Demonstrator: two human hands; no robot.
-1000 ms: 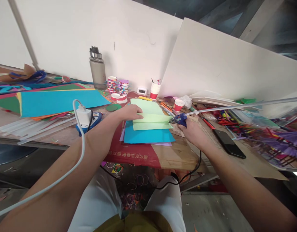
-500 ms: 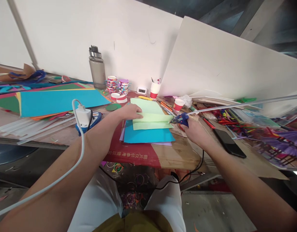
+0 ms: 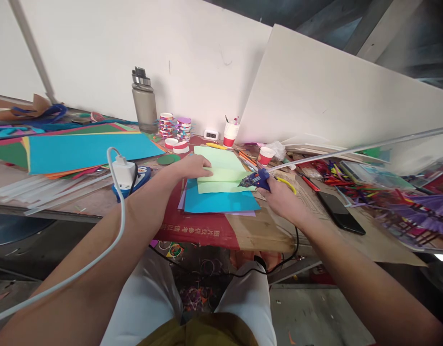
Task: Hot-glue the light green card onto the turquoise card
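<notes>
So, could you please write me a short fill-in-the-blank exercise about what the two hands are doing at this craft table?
1. The right hand grips a blue glue ____ whose nozzle meets the paper.
2. The left hand presses flat on the light ____ paper.
3. Under that sheet lies a ____ sheet.
4. A black ____ lies on the table, right of the right hand.

Missing words: gun; green; blue; phone

A white wall (image 3: 99, 53) backs the cluttered wooden table (image 3: 272, 230), a white board (image 3: 333, 91) leaning against it.
</notes>
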